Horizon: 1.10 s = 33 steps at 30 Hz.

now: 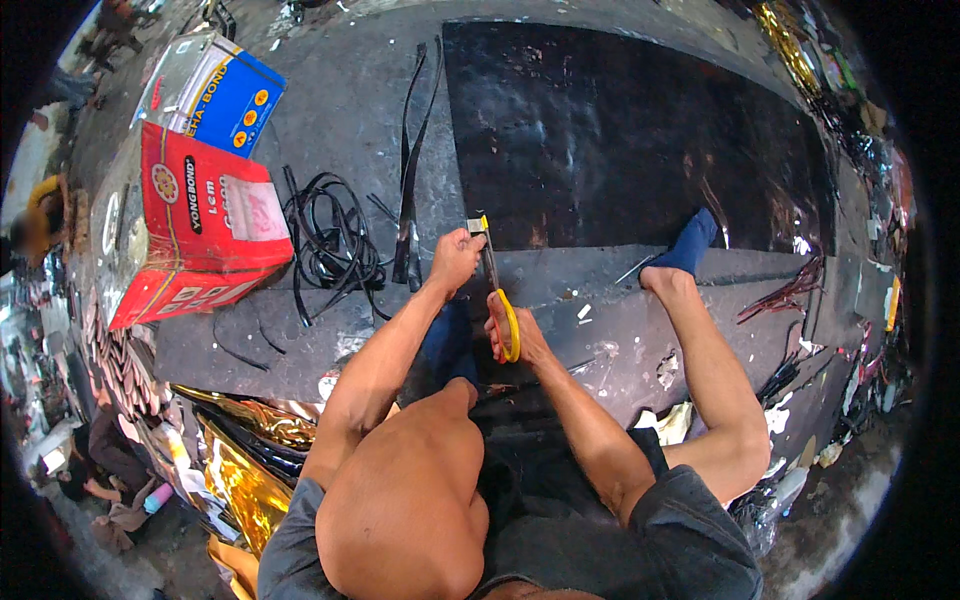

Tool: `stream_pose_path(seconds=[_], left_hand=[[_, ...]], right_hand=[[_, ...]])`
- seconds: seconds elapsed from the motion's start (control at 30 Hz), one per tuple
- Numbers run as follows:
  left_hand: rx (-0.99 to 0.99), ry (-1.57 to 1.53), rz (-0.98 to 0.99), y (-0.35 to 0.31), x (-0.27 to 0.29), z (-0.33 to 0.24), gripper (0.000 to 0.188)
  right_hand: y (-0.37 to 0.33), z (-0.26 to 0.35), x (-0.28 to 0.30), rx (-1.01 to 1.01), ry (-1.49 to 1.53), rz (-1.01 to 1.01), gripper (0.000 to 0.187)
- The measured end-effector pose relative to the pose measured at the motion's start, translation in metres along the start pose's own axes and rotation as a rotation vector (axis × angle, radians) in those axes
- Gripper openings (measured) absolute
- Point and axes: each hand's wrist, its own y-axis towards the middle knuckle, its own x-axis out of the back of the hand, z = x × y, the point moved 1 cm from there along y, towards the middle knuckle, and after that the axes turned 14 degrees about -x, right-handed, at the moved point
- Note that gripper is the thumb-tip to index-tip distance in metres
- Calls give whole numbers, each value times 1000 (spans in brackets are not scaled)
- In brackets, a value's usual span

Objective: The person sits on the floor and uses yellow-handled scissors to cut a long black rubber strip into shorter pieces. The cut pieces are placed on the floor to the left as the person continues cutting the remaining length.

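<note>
One pair of yellow-handled scissors (512,325) is gripped in the right hand (529,341); just beyond it, the left hand (457,260) pinches a small yellow-and-pale piece (477,225); left of that hand lie coiled black strips (345,270), then a red box (190,255) and a blue-sided box (232,98), contents hidden.

The wide head camera looked steeply down and forward from above and behind the left hand (457,260) and right hand (529,341), well apart from them.
</note>
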Motion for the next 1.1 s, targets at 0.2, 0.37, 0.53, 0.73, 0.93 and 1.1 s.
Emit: stream_pose_path(seconds=[0.2,0.37,0.53,0.73,0.93,1.1], left_hand=[[-156,140,-39,-1,0,7,28],[-170,181,-95,1,-1,19,33],[-171,106,-80,-3,-3,7,31],[-142,20,-96,-4,-4,-1,27],[-94,-67,-63,-1,-4,0,24],[-57,-73,-57,-4,-2,-9,24]], right_hand=[[-3,15,-5,-21,-23,-4,78],[-1,16,-7,-1,-78,-33,81],[0,15,-6,46,-94,-57,82],[4,27,-7,-40,-47,-54,84],[1,30,-7,24,-59,-94,80],[4,39,-5,49,-111,-89,79]])
